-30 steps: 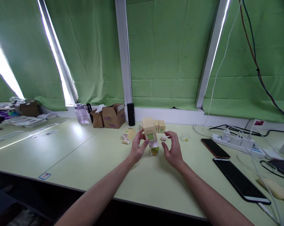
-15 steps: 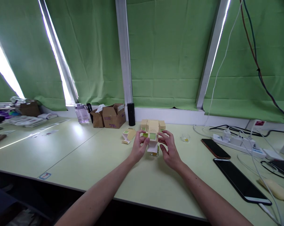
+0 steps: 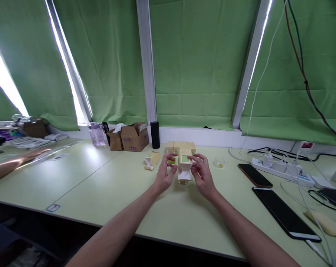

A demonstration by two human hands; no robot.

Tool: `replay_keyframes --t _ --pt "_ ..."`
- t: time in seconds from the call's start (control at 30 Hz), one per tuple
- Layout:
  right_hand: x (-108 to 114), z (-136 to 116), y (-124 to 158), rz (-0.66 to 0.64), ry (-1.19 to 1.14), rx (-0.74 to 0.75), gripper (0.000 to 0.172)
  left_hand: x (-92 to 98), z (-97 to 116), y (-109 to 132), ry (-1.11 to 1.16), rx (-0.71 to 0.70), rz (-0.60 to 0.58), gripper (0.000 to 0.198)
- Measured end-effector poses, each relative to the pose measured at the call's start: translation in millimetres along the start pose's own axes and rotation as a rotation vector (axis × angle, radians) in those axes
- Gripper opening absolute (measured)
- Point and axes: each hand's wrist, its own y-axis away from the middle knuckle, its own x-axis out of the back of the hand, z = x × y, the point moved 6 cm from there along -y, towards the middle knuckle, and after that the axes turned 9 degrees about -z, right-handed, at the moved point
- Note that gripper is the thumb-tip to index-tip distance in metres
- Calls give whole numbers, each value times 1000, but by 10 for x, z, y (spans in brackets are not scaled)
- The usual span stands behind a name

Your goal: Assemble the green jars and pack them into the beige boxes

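A small pale-yellow carton [image 3: 185,160] with a green window stands in front of me, its white-lined flap hanging open at the bottom toward me. My right hand [image 3: 204,176] grips its right side between thumb and fingers. Just left of it, my left hand [image 3: 165,174] has thumb and fingers parted, with a gap to the carton. Below the flap shows part of a small clear glass jar [image 3: 182,182]; the rest is hidden. Behind stands a row of similar cartons [image 3: 170,144], and a green-topped item shows between my left fingers and the carton.
An opened carton [image 3: 152,160] lies to the left, and a small clear cup [image 3: 219,162] with something yellow stands right. Two phones [image 3: 286,211], a power strip [image 3: 282,170] and cables lie further right. Cardboard boxes [image 3: 134,138] and a black cylinder [image 3: 155,135] stand behind. Another person's arm [image 3: 15,163] reaches in at left.
The carton has shifted slightly right with my right hand, and its flap now covers more of the jar. My left fingers have come away from it. Another person's arm has extended further in at left.
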Motion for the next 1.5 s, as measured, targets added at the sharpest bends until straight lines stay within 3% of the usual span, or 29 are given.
replay_keyframes --t 0.27,0.73,1.5 --pt "-8 16 8 -24 -18 -6 39 -78 30 17 -9 -54 -89 44" --pt "-60 65 14 -55 -82 -44 40 -42 -15 -11 -34 31 12 31" --pt "-52 171 -10 25 -135 -92 34 -84 -64 -14 9 33 0 28"
